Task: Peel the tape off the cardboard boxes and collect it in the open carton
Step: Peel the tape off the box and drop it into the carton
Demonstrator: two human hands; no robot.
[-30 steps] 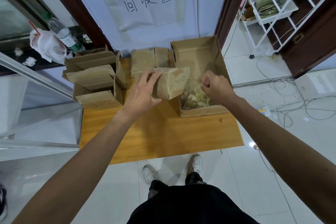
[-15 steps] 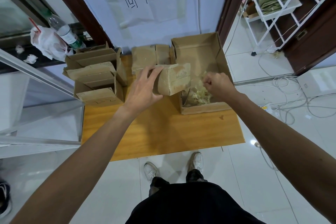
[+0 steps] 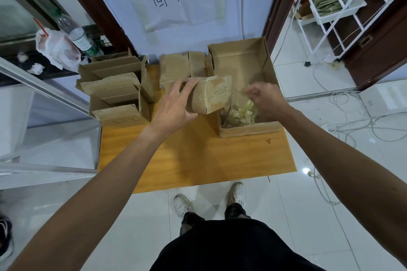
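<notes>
Your left hand (image 3: pixel 174 105) clamps box (image 3: pixel 211 94); right hand (image 3: pixel 265 97) over carton (image 3: pixel 248 131), tape pile (image 3: pixel 242 112), 2 o'clock (grip: cannot tell). Drop-off step; next, peel another strip.

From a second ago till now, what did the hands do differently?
The right hand was a tight fist beside the small box; its fingers have loosened and point down over the tape pile in the open carton. Blur hides whether it holds tape. The left hand still grips the small box in the same spot. The other boxes stayed put.
</notes>
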